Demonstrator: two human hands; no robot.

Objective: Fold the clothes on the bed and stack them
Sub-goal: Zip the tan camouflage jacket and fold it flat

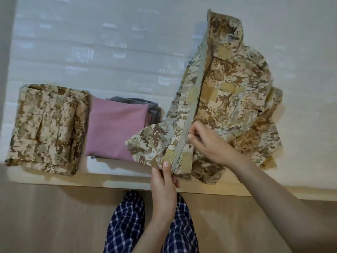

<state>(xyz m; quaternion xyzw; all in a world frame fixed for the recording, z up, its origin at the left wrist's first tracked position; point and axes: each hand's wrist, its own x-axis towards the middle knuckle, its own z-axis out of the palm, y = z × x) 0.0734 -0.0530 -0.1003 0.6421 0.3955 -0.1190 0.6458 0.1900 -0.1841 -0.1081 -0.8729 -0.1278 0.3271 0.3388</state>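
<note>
A desert-camouflage jacket (pixel 231 92) lies spread on the right part of the bed, collar far from me, with its grey zipper running down the middle. My left hand (pixel 164 181) pinches the jacket's bottom hem beside the zipper's lower end. My right hand (pixel 206 141) pinches the zipper a little higher up. To the left sit a folded pink garment (pixel 114 128) on top of a folded grey one (pixel 151 106), and a folded camouflage garment (pixel 47 128) at the far left.
The white mattress (pixel 109 52) stretches away behind the clothes. Its near edge (pixel 116 183) runs across in front of me. My legs in blue checked trousers (pixel 125 225) stand on the wooden floor (pixel 45 216).
</note>
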